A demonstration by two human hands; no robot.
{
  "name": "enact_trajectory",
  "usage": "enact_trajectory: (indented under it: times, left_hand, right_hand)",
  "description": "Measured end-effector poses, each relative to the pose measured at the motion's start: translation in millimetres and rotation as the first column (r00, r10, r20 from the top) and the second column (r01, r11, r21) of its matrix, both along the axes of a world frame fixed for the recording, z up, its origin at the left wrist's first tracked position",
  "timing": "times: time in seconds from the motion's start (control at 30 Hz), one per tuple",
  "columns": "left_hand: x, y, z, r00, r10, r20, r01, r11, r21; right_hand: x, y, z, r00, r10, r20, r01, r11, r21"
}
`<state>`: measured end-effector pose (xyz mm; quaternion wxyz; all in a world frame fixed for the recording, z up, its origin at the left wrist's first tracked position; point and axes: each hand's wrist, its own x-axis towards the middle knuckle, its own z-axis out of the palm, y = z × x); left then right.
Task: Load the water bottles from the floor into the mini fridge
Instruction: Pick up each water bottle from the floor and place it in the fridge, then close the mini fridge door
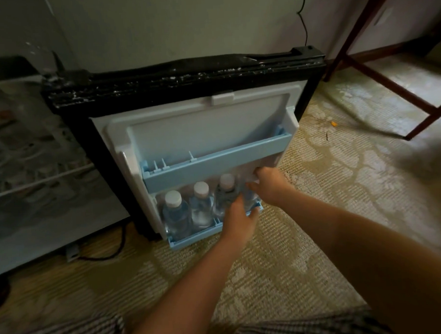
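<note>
water bottles [200, 205] standing in the lower door shelf [192, 239] of the open mini fridge [188, 133].

three white-capped bottles stand upright side by side in the pale blue lower shelf; a fourth bottle [250, 193] sits at its right end, mostly hidden and blurred. the right hand [270, 185] is closed over this bottle's top, its grip on the neck and cap. the left hand [237, 218] presses against the bottle's lower body at the shelf rail, fingers curled, though whether that grip closes around it i cannot tell. the upper door shelf [214, 164] holds nothing. patterned carpet [316, 213] lies below.
</note>
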<state>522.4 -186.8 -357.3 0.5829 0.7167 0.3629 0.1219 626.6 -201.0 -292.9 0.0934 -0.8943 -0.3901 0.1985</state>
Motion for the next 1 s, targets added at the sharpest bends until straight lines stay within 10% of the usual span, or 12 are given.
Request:
enact_trajectory:
  times: [0.63, 1.0]
  left_hand:
    - [-63, 35, 54, 0.828, -0.352, -0.437, 0.383, 0.923, -0.018]
    - [-131, 35, 163, 0.772, -0.342, -0.536, 0.501, 0.846, 0.182]
  right_hand:
    - [-27, -18, 30, 0.988, 0.145, 0.044, -0.123, 0.939, -0.322]
    - [-93, -49, 124, 0.958, 0.287, -0.017, -0.283, 0.931, -0.231]
